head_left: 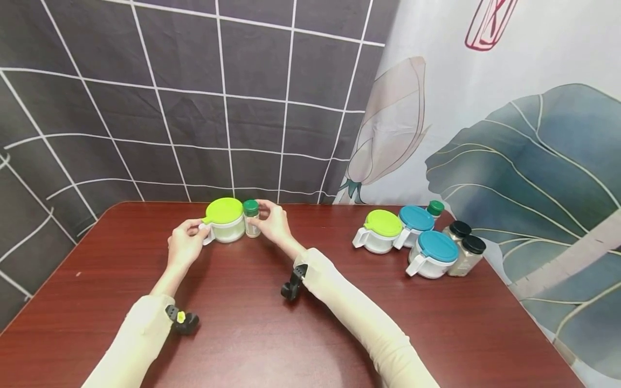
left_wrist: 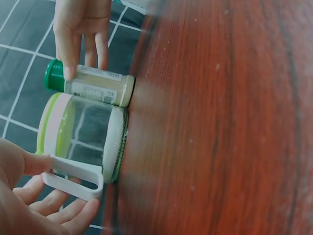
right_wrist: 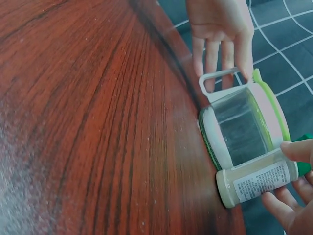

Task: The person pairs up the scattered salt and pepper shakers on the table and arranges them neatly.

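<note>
A clear seasoning jar [head_left: 228, 228] with a lime-green lid and a white side handle stands near the table's back edge. My left hand [head_left: 186, 241] holds it by the handle [left_wrist: 73, 178], thumb on the near side and fingers behind. Right beside the jar is a spice bottle [head_left: 252, 227] with a green cap and a printed label [right_wrist: 261, 181]. My right hand [head_left: 274, 225] grips this bottle between thumb and fingers near its upper part. Both containers stand upright, close against each other, their bases at the tabletop.
At the table's right, another green-lidded jar [head_left: 381, 226] stands with two blue-lidded jars [head_left: 416, 219], [head_left: 436, 248]. Behind them are a green-capped bottle [head_left: 435, 208] and two black-capped bottles [head_left: 458, 230], [head_left: 468, 255]. A dark grid-patterned cloth [head_left: 252, 124] hangs behind the table [head_left: 252, 323].
</note>
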Tool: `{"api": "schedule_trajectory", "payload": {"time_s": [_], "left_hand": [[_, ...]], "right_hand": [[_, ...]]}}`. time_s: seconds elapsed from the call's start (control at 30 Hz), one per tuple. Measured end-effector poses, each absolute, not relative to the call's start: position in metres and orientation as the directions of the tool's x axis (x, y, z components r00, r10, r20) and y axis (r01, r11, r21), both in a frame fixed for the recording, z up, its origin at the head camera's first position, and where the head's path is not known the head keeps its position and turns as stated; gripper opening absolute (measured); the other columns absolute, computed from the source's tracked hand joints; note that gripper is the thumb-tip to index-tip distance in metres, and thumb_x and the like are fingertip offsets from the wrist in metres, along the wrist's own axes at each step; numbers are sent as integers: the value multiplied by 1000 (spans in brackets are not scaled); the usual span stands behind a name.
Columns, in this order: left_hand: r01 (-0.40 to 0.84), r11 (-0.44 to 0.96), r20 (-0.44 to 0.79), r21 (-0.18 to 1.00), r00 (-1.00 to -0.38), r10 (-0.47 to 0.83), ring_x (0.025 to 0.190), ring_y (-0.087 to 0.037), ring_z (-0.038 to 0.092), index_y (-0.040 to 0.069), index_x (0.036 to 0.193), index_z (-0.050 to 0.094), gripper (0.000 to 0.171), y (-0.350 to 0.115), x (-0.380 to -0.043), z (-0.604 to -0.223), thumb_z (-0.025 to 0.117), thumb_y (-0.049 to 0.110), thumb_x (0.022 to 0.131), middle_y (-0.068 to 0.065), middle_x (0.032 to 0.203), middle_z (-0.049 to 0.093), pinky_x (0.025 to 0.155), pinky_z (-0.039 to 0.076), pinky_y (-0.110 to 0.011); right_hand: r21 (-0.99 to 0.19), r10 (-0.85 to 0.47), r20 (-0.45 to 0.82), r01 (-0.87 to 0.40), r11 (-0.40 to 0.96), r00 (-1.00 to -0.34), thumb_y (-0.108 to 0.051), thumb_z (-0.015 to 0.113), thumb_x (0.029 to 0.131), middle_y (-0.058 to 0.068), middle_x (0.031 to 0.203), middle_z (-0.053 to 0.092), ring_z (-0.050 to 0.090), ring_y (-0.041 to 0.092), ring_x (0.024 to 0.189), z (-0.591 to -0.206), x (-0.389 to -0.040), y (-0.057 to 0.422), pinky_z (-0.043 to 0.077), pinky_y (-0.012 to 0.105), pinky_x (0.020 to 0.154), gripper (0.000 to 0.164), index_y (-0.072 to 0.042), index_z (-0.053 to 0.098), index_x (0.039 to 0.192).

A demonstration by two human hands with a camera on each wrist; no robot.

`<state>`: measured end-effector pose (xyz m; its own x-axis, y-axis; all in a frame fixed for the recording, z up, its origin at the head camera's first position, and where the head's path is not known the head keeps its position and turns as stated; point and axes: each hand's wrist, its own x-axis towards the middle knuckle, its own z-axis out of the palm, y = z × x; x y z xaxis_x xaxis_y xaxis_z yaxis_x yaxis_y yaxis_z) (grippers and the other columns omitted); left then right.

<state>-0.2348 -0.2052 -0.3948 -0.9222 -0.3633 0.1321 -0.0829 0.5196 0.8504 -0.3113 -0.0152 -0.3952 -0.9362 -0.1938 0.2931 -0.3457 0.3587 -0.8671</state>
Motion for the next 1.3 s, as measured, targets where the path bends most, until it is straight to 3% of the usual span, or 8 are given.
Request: {"api": "schedule_trajectory", "payload": {"time_s": [0.23,0.63,0.97,1.2,1.3], "left_hand": [[-43,539,170,841,-925,-339,112,-34,63,-1,127,59,36,-204,-229,-388,52,14,95,-23,120,64,100,42,-47],[49,492,252,869,-900,-355,123,-39,54,-2,137,47,42,-190,-217,-383,48,11,97,-25,136,53,108,37,-48],[153,441,338,885,-861,-380,125,-38,51,-3,136,48,41,-174,-209,-375,49,7,96,-25,137,51,103,42,-49],[180,439,366,880,-847,-385,121,-37,54,-1,136,48,42,-162,-206,-374,50,8,95,-24,134,53,103,42,-48],[190,430,365,882,-854,-371,122,-38,54,-1,136,49,42,-157,-204,-373,50,7,95,-24,134,52,103,42,-49]], "right_hand": [[-878,-173,312,-353,324,-934,-1,79,73,21,110,70,69,32,100,-391,-308,-16,56,37,87,49,3,63,119],[-828,-190,351,-399,394,-917,-7,81,73,15,121,67,66,26,109,-390,-302,-6,55,30,89,54,-1,62,124],[-779,-199,425,-469,416,-883,-6,80,73,15,123,66,63,25,115,-383,-295,9,54,33,91,54,-2,62,124],[-773,-208,465,-509,378,-860,-2,80,71,17,122,65,62,30,114,-378,-288,18,52,44,92,55,-1,62,123],[-766,-210,475,-519,380,-855,-2,80,71,15,121,66,63,28,112,-374,-284,22,53,41,91,55,-2,63,123]]}}
